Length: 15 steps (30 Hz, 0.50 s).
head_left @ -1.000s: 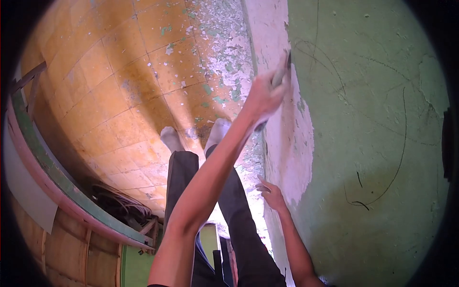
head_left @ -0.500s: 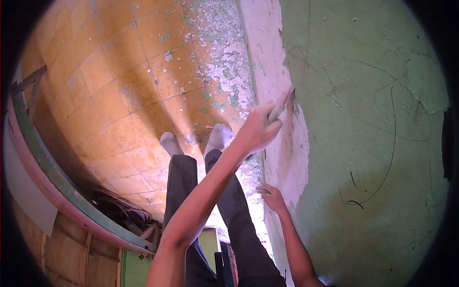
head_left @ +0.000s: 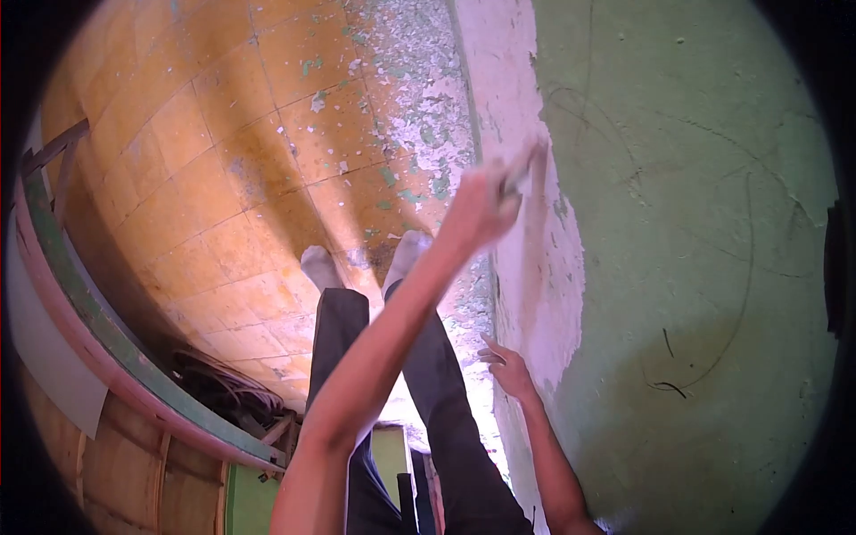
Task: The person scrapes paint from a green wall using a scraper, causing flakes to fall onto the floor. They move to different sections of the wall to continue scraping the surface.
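My left hand [head_left: 486, 207] is closed round the handle of a scraper [head_left: 519, 174], blurred by motion. The blade end lies over the pale scraped strip of wall [head_left: 557, 294], just short of the green paint's ragged edge. Lower down, my right hand [head_left: 508, 370] is open and holds nothing, its fingers apart and pointing toward my leg, close to the base of the wall. Green paint [head_left: 678, 232] covers the wall beyond the strip, marked with scratches and dark curved lines.
Paint flakes [head_left: 428, 116] litter the orange tiled floor [head_left: 214, 178] along the wall. My socked feet [head_left: 318, 267] stand on the tiles. To the left curves a green and pink ledge [head_left: 116, 348], with a dark tangled heap [head_left: 227, 392] beside its lower end.
My left hand and the scraper have moved up and slightly left, off the green edge onto the pale strip. The right hand stays put, and the view has shifted slightly.
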Tool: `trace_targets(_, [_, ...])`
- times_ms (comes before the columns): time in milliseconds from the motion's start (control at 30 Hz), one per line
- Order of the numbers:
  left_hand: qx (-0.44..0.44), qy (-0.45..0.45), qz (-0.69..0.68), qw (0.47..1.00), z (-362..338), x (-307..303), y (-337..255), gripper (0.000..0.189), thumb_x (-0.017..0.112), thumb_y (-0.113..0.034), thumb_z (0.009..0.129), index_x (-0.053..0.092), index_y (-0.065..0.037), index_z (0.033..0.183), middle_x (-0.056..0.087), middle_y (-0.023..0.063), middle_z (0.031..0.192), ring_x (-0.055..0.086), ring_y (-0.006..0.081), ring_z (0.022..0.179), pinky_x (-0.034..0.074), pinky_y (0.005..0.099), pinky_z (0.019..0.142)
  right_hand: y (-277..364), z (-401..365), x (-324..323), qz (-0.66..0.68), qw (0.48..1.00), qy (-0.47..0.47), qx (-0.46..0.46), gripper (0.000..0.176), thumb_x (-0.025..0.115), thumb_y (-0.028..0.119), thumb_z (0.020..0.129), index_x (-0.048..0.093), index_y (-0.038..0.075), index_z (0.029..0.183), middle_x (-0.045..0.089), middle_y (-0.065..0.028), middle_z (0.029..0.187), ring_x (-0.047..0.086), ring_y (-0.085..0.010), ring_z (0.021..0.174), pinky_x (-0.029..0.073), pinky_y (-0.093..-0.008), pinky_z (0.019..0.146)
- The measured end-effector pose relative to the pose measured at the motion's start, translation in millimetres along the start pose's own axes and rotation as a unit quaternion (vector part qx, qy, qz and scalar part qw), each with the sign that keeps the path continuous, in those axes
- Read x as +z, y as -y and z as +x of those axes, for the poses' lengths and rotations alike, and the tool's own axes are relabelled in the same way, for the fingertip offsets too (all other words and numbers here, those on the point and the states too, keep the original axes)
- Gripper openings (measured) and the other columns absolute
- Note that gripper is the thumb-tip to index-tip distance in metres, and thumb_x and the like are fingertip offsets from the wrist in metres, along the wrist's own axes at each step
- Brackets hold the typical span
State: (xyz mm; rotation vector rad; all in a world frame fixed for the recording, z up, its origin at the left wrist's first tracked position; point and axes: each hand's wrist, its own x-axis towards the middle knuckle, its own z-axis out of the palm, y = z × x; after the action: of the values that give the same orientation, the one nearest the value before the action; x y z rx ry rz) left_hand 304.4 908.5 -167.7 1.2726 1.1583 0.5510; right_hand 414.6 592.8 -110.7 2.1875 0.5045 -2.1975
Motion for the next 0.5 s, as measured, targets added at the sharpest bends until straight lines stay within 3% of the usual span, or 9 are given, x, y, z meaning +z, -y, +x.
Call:
trace_targets(100, [0.025,-0.037,-0.004,0.999,47.9,-11.9,3.0,0.058,0.049,-0.001,0.072,0.055,-0.008,0.13,0.051,0.0229,0.074,0.055,0.0379,0.069,0.043,0.0459,0.066,-5.0,5.2,-4.3,-0.007,1.0,0.0,-0.012,0.072,0.047,-0.003,0.074,0.044,0.018,0.143,0.066,-0.0151,0.114,0.065,-0.0234,0.104,0.049,-0.0321,0.092])
trace_targets(167, [-0.033,-0.023,-0.033,0.999,43.1,-2.8,0.5,0.054,0.048,0.0,0.071,0.057,-0.004,0.125,0.049,0.0239,0.073,0.054,0.0382,0.068,0.043,0.0466,0.067,-10.1,4.1,-6.8,-0.004,1.0,-0.007,-0.009,0.072,0.047,-0.004,0.074,0.044,0.018,0.143,0.066,-0.0151,0.114,0.065,-0.0233,0.104,0.049,-0.0322,0.091])
trace_targets(267, [0.041,-0.054,-0.049,0.997,6.0,13.1,-5.1,0.052,0.049,-0.001,0.071,0.057,-0.002,0.122,0.048,0.0235,0.072,0.054,0.0377,0.068,0.043,0.0467,0.067,-6.8,-0.1,-8.0,-0.009,1.0,-0.007,-0.004,0.072,0.046,-0.004,0.074,0.044,0.018,0.143,0.066,-0.0152,0.114,0.065,-0.0233,0.104,0.05,-0.0323,0.091])
trace_targets(300, [0.041,-0.023,-0.038,0.998,0.2,10.3,-8.5,0.054,0.049,-0.001,0.072,0.057,-0.004,0.125,0.049,0.0235,0.072,0.054,0.0378,0.069,0.044,0.0466,0.069,-0.1,-2.3,-8.1,-0.015,1.0,-0.005,0.0,0.072,0.046,-0.004,0.074,0.044,0.018,0.143,0.066,-0.0153,0.114,0.065,-0.0234,0.104,0.05,-0.0324,0.091])
trace_targets(367, [0.048,-0.043,0.007,0.998,22.6,0.8,-2.7,0.052,0.049,-0.001,0.072,0.057,-0.003,0.124,0.051,0.024,0.074,0.055,0.0384,0.07,0.044,0.0465,0.07,13.8,-2.4,-5.4,-0.025,1.0,-0.002,0.003,0.072,0.046,-0.004,0.074,0.043,0.018,0.143,0.066,-0.0155,0.114,0.065,-0.0235,0.104,0.05,-0.0324,0.091])
trace_targets(433, [-0.012,-0.038,0.036,0.999,57.8,-15.5,-4.2,0.046,0.051,-0.001,0.073,0.059,0.0,0.118,0.056,0.0248,0.078,0.056,0.0391,0.072,0.045,0.0463,0.07,5.0,3.2,-4.4,-0.02,1.0,-0.001,-0.006,0.072,0.047,-0.004,0.074,0.044,0.018,0.143,0.066,-0.0154,0.114,0.065,-0.0235,0.104,0.05,-0.0322,0.091])
trace_targets(500, [0.056,-0.06,0.035,0.996,69.6,-21.0,-1.9,0.042,0.052,-0.002,0.073,0.059,0.002,0.114,0.056,0.0249,0.078,0.057,0.0391,0.072,0.045,0.0465,0.07,-5.6,2.3,-6.7,-0.017,1.0,-0.004,-0.005,0.072,0.047,-0.004,0.074,0.044,0.018,0.143,0.066,-0.0152,0.114,0.065,-0.0235,0.104,0.049,-0.0319,0.091])
